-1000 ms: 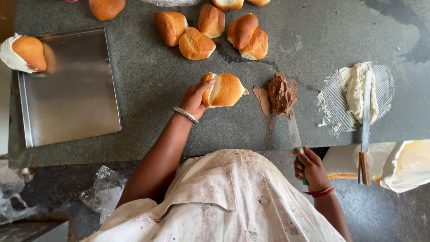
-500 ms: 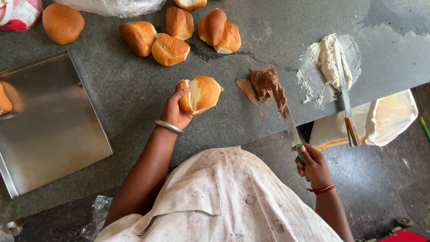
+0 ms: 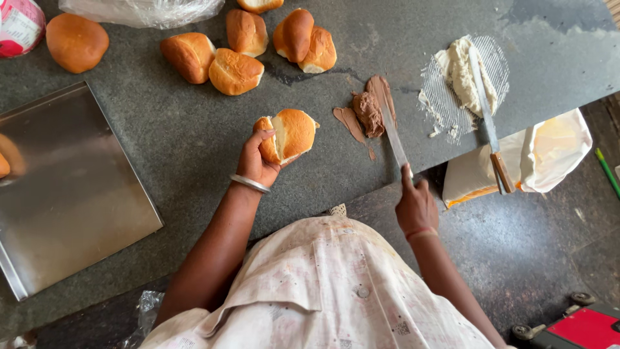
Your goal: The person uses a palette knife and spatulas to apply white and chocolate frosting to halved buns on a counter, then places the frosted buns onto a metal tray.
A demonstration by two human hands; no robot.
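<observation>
My left hand [image 3: 257, 160] holds a split golden bun [image 3: 289, 135] above the dark stone counter [image 3: 194, 148], its cut slit facing up. My right hand [image 3: 415, 205] grips the handle of a long flat knife [image 3: 391, 134]. The blade tip rests in a heap of brown chocolate cream [image 3: 369, 111] smeared on the counter. To the right lies a mound of white cream [image 3: 462, 72] with a second knife [image 3: 485, 113] lying across it, wooden handle toward me.
Several more buns [image 3: 236, 55] lie at the back of the counter, one [image 3: 76, 42] far left beside a pink tub [image 3: 19, 26]. A steel tray [image 3: 64, 194] sits at left. A white bag [image 3: 539, 158] hangs off the counter edge at right.
My right hand has moved the knife up so its blade now reaches into the brown cream. The bun stays in my left hand. The view has shifted.
</observation>
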